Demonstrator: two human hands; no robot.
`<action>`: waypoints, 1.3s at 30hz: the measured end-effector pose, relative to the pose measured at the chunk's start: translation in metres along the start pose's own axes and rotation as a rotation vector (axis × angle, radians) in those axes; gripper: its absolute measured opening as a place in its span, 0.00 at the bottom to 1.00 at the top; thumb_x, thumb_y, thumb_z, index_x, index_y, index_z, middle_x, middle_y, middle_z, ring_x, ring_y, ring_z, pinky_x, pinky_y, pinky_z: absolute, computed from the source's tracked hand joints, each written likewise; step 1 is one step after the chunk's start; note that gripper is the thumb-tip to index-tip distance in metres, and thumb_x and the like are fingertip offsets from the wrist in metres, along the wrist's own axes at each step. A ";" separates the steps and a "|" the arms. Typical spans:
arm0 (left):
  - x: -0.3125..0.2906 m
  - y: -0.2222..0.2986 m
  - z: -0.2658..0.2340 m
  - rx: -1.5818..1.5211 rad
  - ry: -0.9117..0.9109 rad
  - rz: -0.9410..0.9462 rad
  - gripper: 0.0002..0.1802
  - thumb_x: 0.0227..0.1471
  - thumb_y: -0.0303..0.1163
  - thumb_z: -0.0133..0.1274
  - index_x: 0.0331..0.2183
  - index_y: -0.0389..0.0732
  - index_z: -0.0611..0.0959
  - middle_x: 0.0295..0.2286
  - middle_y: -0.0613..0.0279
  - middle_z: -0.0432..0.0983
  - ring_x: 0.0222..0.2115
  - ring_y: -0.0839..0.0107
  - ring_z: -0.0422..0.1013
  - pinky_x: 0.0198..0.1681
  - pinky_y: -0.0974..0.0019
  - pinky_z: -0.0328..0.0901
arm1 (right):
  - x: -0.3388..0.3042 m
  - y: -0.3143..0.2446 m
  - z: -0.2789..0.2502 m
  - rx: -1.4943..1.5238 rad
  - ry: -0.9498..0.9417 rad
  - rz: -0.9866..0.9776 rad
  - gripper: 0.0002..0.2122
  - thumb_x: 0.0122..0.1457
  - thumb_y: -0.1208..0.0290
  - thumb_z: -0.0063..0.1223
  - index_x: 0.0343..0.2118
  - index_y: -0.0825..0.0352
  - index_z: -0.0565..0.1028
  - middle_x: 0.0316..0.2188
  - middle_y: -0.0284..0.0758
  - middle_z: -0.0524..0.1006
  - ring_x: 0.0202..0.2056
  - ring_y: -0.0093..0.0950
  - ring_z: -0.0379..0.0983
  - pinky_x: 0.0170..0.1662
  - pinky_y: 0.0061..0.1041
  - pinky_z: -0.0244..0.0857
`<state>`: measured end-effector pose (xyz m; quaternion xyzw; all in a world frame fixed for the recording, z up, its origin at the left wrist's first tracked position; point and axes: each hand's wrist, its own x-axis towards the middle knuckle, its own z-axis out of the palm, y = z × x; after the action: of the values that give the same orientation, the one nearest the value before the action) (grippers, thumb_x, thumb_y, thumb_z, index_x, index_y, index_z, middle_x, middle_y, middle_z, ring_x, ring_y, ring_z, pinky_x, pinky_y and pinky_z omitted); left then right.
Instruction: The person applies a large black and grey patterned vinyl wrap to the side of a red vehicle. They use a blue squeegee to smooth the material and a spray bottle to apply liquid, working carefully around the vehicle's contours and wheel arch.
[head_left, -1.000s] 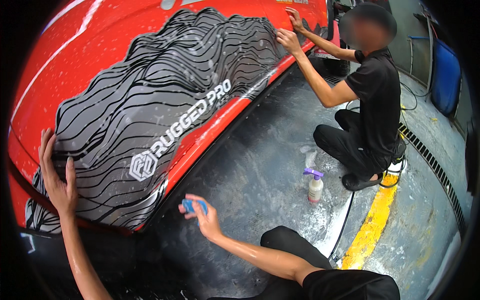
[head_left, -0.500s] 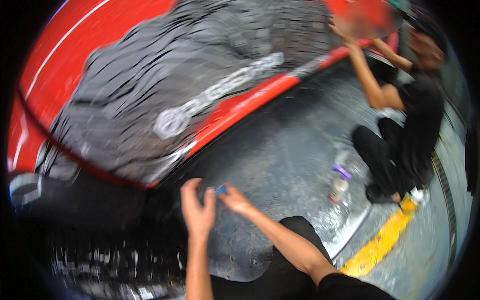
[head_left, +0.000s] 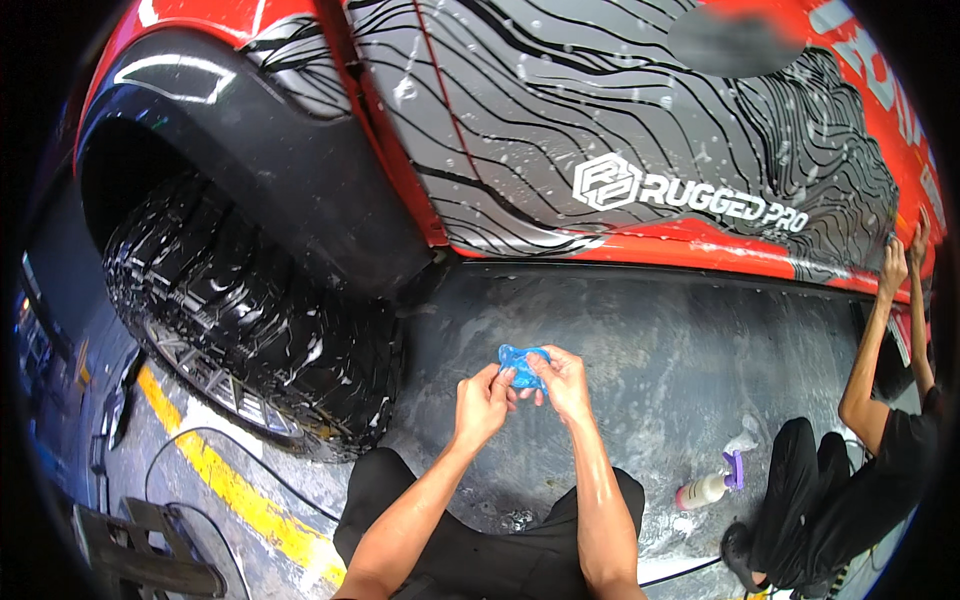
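Observation:
A soft, shiny lump of blue detailing clay (head_left: 519, 364) is held between my two hands, in front of my body and above the wet floor. My left hand (head_left: 481, 404) pinches its near left side with curled fingers. On the other side, my right hand (head_left: 565, 381) grips it, thumb pressed into the clay. Beyond my hands stands a red vehicle, whose door (head_left: 520, 130) carries a grey and black wavy-line graphic with white lettering, dotted with water drops and foam.
To my left is a big knobbly tyre (head_left: 240, 310) with foam on it. A spray bottle (head_left: 704, 491) with a purple head lies on the floor at right. Beside it, a co-worker (head_left: 840, 490) sits with both hands against the vehicle. A black stool (head_left: 150, 560) and a thin hose (head_left: 265, 470) are at lower left.
My view has swung left, bringing the tyre into sight. My hands, apart before with the blue clay at the right fingertips, are now together on it, the clay spread wider.

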<state>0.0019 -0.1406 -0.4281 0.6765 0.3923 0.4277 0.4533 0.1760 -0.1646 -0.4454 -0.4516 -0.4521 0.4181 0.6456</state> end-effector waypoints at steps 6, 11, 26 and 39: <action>-0.001 0.008 0.014 -0.427 0.134 0.120 0.13 0.74 0.37 0.56 0.39 0.37 0.82 0.28 0.70 0.79 0.27 0.82 0.74 0.32 0.71 0.71 | 0.002 -0.008 0.026 0.232 0.024 -0.090 0.09 0.73 0.68 0.62 0.47 0.67 0.77 0.33 0.35 0.85 0.27 0.21 0.82 0.23 0.21 0.71; 0.016 0.025 -0.005 -0.163 0.422 0.230 0.15 0.72 0.37 0.60 0.35 0.36 0.81 0.26 0.70 0.74 0.29 0.84 0.67 0.30 0.70 0.66 | 0.002 0.000 0.035 0.236 -0.042 -0.049 0.10 0.74 0.64 0.61 0.48 0.65 0.76 0.35 0.41 0.87 0.32 0.28 0.85 0.31 0.26 0.76; 0.158 0.160 -0.068 0.603 0.846 1.239 0.26 0.56 0.18 0.65 0.57 0.38 0.87 0.62 0.55 0.78 0.64 0.50 0.72 0.68 0.49 0.67 | 0.007 0.027 -0.012 0.027 0.267 0.085 0.16 0.74 0.54 0.58 0.44 0.65 0.81 0.33 0.36 0.85 0.31 0.25 0.83 0.33 0.26 0.74; 0.168 0.187 -0.102 0.723 0.946 1.268 0.26 0.59 0.23 0.66 0.59 0.44 0.87 0.44 0.58 0.76 0.44 0.56 0.69 0.51 0.55 0.65 | 0.004 0.047 -0.018 0.058 0.304 0.124 0.15 0.74 0.55 0.58 0.43 0.66 0.81 0.33 0.35 0.85 0.30 0.24 0.82 0.31 0.24 0.73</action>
<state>-0.0122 -0.0110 -0.1900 0.6211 0.2004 0.6849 -0.3239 0.1878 -0.1532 -0.4932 -0.5179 -0.3084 0.3970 0.6922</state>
